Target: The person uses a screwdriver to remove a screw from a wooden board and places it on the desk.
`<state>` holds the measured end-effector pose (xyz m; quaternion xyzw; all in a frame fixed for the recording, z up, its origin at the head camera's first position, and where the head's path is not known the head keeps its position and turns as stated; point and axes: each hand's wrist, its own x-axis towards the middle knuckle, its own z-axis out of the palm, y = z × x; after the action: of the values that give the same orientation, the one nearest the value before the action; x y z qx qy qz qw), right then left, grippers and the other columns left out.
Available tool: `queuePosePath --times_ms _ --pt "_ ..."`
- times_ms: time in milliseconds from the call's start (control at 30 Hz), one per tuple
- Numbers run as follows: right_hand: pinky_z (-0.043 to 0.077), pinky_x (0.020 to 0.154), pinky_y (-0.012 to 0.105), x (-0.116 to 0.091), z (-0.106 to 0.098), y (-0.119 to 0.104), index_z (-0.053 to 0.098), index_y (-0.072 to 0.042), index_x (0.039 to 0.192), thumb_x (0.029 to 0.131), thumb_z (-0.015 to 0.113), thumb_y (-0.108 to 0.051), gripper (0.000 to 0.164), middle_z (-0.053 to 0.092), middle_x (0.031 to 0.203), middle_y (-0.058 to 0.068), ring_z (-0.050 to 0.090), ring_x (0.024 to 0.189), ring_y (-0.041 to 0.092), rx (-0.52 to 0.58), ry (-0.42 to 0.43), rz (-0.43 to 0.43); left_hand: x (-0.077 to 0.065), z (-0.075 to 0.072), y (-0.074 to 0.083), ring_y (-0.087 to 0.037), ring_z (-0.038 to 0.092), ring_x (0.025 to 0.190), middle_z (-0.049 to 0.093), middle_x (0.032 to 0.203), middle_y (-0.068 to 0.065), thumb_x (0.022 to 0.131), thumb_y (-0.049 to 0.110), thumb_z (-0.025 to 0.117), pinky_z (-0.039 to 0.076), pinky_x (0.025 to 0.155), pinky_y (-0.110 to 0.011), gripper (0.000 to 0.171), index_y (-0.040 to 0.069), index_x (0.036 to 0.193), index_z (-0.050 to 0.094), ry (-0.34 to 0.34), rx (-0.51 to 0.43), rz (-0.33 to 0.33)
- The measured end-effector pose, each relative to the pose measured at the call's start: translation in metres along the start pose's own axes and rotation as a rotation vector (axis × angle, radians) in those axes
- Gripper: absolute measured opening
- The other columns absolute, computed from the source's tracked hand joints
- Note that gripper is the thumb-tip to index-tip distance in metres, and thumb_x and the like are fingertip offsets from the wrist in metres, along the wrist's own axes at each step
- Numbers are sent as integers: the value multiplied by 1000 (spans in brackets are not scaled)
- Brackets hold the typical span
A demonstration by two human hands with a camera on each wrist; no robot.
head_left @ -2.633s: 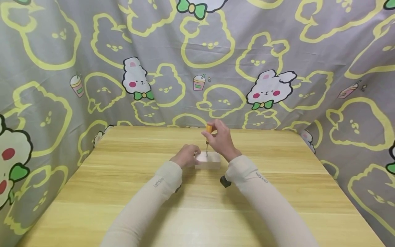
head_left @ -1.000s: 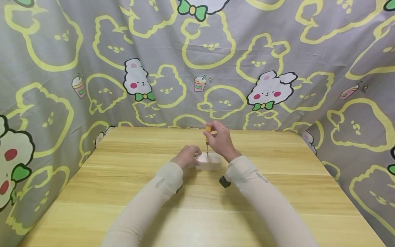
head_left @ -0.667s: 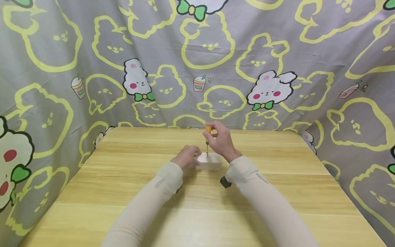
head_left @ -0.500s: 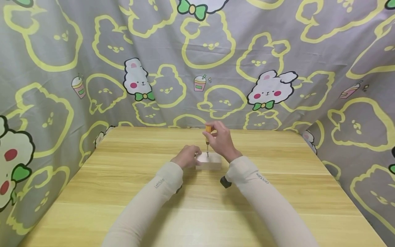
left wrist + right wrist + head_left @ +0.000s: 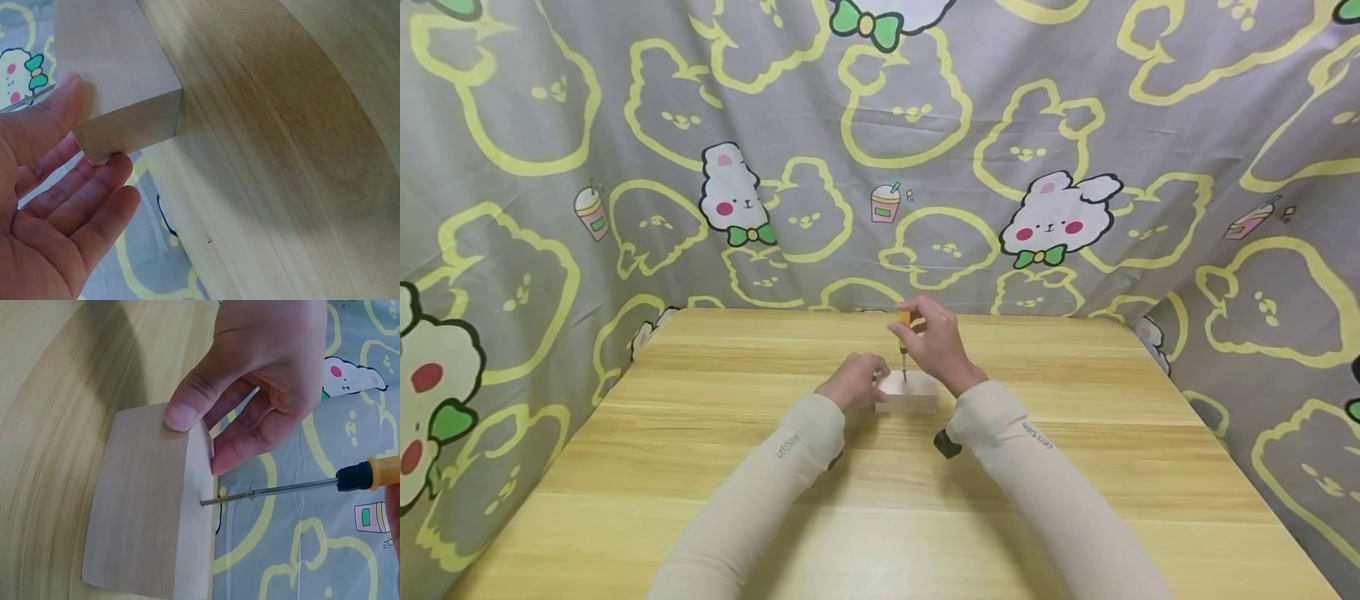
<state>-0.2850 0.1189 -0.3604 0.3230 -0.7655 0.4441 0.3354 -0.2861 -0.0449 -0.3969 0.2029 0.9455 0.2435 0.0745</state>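
My left hand [image 5: 853,379] grips the left end of a pale wooden block [image 5: 913,402] on the table. In the left wrist view, the thumb lies against one face of the block [image 5: 119,56] and fingertips touch its edge. My right hand [image 5: 936,337] pinches the yellow-orange handle of a screwdriver [image 5: 905,318], held upright above the block. The right wrist view shows the screwdriver's tip meeting the head of a threaded screw [image 5: 228,499]. The screw's point is in the block's narrow face, most of its thread exposed. Only a sliver of the right hand shows there.
A wood-grain table [image 5: 880,517] extends around the block. Behind it and at both sides hangs a grey curtain [image 5: 820,108] with cartoon animals. A black piece [image 5: 947,443] shows beneath the right cuff.
My right thumb and fingers have shifted slightly on the screwdriver handle, the thumb now a little further left. The left hand and block stay nearly in place.
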Motion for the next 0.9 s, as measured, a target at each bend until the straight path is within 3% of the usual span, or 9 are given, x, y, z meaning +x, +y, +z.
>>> queuePosePath --times_ms 67,333,600,900 --pt "59 61 39 1 0 -1 61 3 101 83 75 1 23 64 91 18 64 79 29 2 -4 -4 0 0 0 -32 58 115 63 124 -15 77 14 82 46 100 -44 43 3 115 67 1 -1 1" --pt "59 63 33 1 -1 -2 60 2 104 88 66 5 17 68 98 17 67 84 27 -67 -28 6 0 0 -1 -32 57 114 63 124 -13 77 15 82 47 98 -44 43 4 116 67 -6 0 -7" --pt "60 64 33 1 -3 -2 59 0 100 87 72 -4 19 68 96 15 67 82 24 -10 -18 34 1 1 -1 -31 57 112 64 122 -12 77 15 82 47 98 -44 43 4 116 67 -2 -5 -6" --pt "59 68 29 0 -2 -2 53 -1 107 92 63 -1 18 69 101 15 69 83 23 -13 -44 113 1 1 -1 -30 58 111 64 122 -12 76 14 82 48 97 -43 43 4 115 68 7 3 5"
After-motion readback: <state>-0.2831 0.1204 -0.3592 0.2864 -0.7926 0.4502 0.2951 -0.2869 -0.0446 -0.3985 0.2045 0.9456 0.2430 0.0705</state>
